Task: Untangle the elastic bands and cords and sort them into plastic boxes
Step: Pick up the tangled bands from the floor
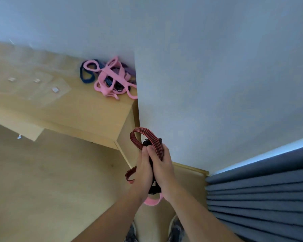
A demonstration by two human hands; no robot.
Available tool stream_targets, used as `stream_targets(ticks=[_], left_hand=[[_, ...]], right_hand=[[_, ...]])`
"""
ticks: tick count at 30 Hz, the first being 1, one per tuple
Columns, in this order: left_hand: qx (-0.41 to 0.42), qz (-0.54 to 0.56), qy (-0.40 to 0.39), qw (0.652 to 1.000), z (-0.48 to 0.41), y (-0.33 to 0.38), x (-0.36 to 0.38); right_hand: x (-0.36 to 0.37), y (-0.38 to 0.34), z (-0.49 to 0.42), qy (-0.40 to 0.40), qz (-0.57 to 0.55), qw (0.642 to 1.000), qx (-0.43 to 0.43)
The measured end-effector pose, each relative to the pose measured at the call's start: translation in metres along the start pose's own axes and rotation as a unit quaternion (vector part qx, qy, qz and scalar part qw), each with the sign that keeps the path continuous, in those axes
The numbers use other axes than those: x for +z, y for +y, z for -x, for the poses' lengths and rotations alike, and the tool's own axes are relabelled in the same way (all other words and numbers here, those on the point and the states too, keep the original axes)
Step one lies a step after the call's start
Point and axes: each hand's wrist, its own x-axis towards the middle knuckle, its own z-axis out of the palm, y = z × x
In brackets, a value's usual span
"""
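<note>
1. Two hands work together here: my left hand [143,172] and my right hand [163,169] are pressed side by side in the air, off the desk [87,110] and just past its near right corner.
2. Both hands are curled tight around the red striped band [148,135]. One loop arches up above my fingertips, and a second loop sticks out to the left of my left hand.
3. A black strap [154,188] is caught in the same bundle. It shows between my palms and again at the top, by my fingertips.
4. A pink band [151,201] hangs in a small loop below my wrists, under the black strap.
5. The tangle [110,79] lies in the far right corner of the desk, against the wall [217,67]. It is mostly pink loops.
6. A dark blue band [86,77] curls out of the tangle's left side, and a purple band [130,70] lies at its right, touching the wall.
7. The clear plastic boxes [47,81] sit toward the left end of the desk, well apart from the tangle. They are too faint for me to count.
8. A blue curtain [261,189] hangs to my right, and my shoes [176,229] show at the bottom, on the wooden floor [42,180].
</note>
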Motion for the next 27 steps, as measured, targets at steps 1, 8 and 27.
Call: stream_targets(ticks=[1,8,27], left_hand=[[0.004,0.004,-0.005,1.0,0.014,0.014,0.001],[0.032,0.035,-0.084,0.995,0.09,0.093,0.001],[0.207,-0.008,-0.055,0.977,0.129,0.225,-0.006]], right_hand=[[0.0,-0.014,0.013,0.007,-0.001,1.0,-0.009],[0.002,-0.092,0.078,0.002,0.007,0.995,-0.099],[0.035,-0.226,0.101,-0.083,0.024,0.968,-0.236]])
